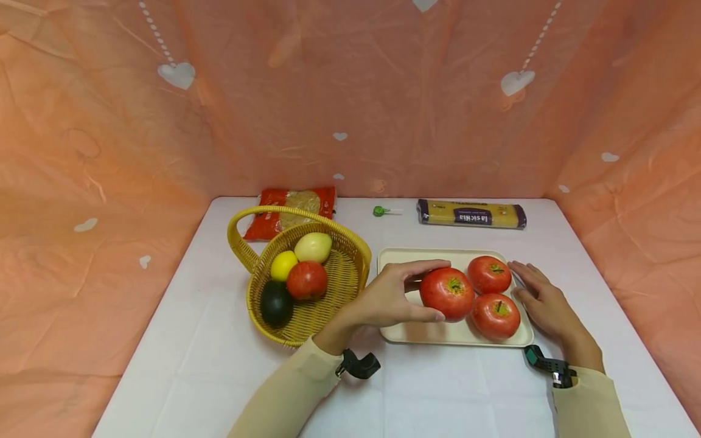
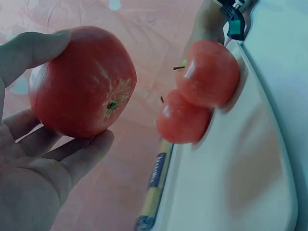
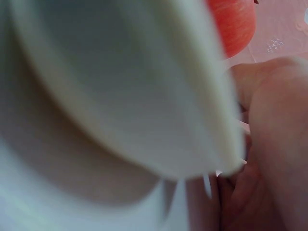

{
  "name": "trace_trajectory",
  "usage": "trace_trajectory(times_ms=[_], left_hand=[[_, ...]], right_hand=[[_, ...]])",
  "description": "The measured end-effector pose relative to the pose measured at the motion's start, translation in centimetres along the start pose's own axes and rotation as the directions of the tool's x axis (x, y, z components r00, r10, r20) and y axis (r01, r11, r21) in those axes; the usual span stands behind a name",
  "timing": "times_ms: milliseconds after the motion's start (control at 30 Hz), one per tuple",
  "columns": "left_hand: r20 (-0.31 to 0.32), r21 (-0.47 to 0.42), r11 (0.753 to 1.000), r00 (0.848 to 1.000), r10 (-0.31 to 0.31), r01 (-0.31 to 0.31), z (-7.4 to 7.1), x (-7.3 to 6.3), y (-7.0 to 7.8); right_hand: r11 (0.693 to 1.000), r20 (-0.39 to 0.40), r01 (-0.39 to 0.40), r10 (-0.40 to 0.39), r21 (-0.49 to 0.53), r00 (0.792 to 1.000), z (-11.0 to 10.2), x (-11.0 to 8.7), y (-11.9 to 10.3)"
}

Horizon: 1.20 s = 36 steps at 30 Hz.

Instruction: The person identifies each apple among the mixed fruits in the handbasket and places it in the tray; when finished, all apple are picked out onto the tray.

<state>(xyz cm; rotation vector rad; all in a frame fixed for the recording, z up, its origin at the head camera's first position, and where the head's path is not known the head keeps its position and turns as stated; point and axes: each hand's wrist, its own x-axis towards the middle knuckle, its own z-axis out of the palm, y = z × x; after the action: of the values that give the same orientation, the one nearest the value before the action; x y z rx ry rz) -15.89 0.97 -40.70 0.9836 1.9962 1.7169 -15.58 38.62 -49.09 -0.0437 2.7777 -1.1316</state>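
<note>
My left hand (image 1: 386,295) grips a red apple (image 1: 447,294) between thumb and fingers, holding it above the cream tray (image 1: 418,333). In the left wrist view the thumb lies over this apple (image 2: 83,82) and the fingers support it from below. Two more red apples, a rear one (image 1: 489,274) and a front one (image 1: 496,316), sit on the tray's right half. My right hand (image 1: 550,307) rests beside the tray's right end, fingers extended forward along the rim. The right wrist view shows the tray rim (image 3: 202,96) close up and blurred beside that hand (image 3: 281,125).
Left of the tray stands a yellow wicker basket (image 1: 342,277) with a tall handle, holding a dark green avocado-like fruit (image 1: 276,303), a red fruit (image 1: 307,280), a yellow fruit (image 1: 283,266) and a pale one (image 1: 313,247). Behind lie a red packet (image 1: 268,210), a green lollipop (image 1: 379,211) and a yellow pasta pack (image 1: 472,214).
</note>
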Motion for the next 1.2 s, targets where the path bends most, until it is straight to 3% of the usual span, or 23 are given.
trace_trajectory(times_ms=[133,267,533,900,1200], left_hand=[[-0.033,0.0,1.0,0.999,-0.017,0.017,0.8,1.0,-0.8],[-0.084,-0.016,0.997,0.993,-0.082,0.081,1.4,2.1,-1.9],[-0.214,-0.084,0.979,0.957,-0.198,0.184,2.2,4.0,-3.5],[-0.259,-0.028,0.965,0.931,-0.258,0.259,2.9,5.8,-6.2],[-0.286,-0.083,0.957,0.913,-0.29,0.278,3.2,6.7,-7.1]], right_hand=[[1.0,0.0,0.0,0.0,0.004,1.0,0.0,0.1,-0.1],[1.0,0.004,-0.005,0.005,0.009,1.0,0.0,0.2,-0.1],[1.0,0.008,-0.011,0.011,0.012,1.0,0.1,0.3,-0.1],[1.0,0.004,-0.014,0.014,0.007,1.0,0.0,0.2,0.0],[1.0,-0.001,-0.011,0.011,0.011,1.0,0.0,0.0,-0.1]])
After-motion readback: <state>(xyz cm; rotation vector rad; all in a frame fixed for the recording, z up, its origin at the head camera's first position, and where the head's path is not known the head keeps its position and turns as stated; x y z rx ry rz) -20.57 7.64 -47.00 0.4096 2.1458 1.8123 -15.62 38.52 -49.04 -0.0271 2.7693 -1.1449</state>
